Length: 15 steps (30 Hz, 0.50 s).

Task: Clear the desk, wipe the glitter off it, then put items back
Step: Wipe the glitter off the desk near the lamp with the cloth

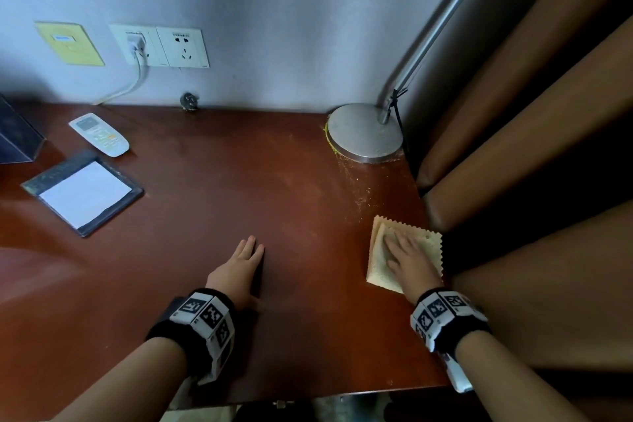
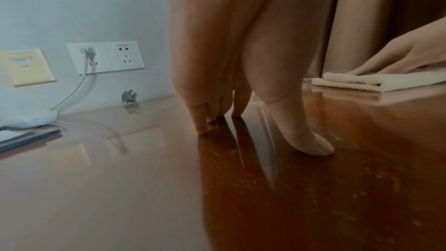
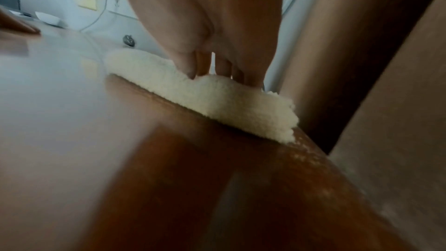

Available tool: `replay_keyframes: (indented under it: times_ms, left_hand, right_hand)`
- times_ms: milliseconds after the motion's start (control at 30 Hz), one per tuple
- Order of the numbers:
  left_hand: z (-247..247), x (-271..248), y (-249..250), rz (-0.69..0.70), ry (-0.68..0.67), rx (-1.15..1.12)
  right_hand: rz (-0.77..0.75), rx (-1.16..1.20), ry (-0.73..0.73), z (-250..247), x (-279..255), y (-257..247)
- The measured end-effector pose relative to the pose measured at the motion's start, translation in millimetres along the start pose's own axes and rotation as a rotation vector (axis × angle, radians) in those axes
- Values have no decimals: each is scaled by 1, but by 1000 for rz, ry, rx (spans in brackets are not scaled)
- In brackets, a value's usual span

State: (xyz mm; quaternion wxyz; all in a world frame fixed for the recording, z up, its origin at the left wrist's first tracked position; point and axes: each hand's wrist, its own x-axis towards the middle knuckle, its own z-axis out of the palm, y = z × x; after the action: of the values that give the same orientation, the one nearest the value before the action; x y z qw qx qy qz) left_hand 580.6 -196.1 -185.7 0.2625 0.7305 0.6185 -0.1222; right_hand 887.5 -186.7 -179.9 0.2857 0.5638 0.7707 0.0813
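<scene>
Flat and with fingers straight, the right hand (image 1: 409,259) presses down on one folded cream cloth (image 1: 424,243), grasping nothing, and the cloth lies at the right edge of the desk (image 1: 222,202), just beside the brown curtain (image 1: 534,134). Her left hand (image 1: 236,269) is also released, its straight fingers (image 2: 201,121) and thumb resting on the bare wood near the middle of the front half, well apart from the cloth. Pale specks of glitter (image 1: 359,181) show along the right edge between the cloth and the one lamp (image 1: 364,132), whose round metal base sits in the back right corner with its pole leaning up against the curtain. Toward the back left lie one white remote (image 1: 99,134) and, nearer the left edge, one dark folder holding a white notepad (image 1: 84,193); a dark box stands at the far left. On the wall behind are two white sockets (image 1: 161,45), one with a plug and cord in it, and one yellow plate.
</scene>
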Motion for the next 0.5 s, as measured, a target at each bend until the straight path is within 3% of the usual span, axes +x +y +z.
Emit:
replay_keyframes:
  times_ms: [33, 133, 233, 300, 367, 500]
  left_hand:
    - [-1, 0, 1, 0, 1, 1]
    - [-2, 1, 2, 0, -4, 8]
    - [-3, 3, 1, 4, -12, 29]
    - [-5, 4, 1, 15, -11, 43]
    - [-5, 5, -2, 28, -7, 37]
    - [-4, 4, -5, 36, -17, 21]
  right_hand:
    - [10, -12, 44, -5, -1, -5]
    - [-333, 163, 18, -21, -5, -55]
    - [-432, 514, -19, -40, -9, -103]
    - [-481, 556, -38, -43, 0, -114]
    - [-408, 532, -34, -38, 17, -100]
    - [0, 807, 14, -16, 48, -26]
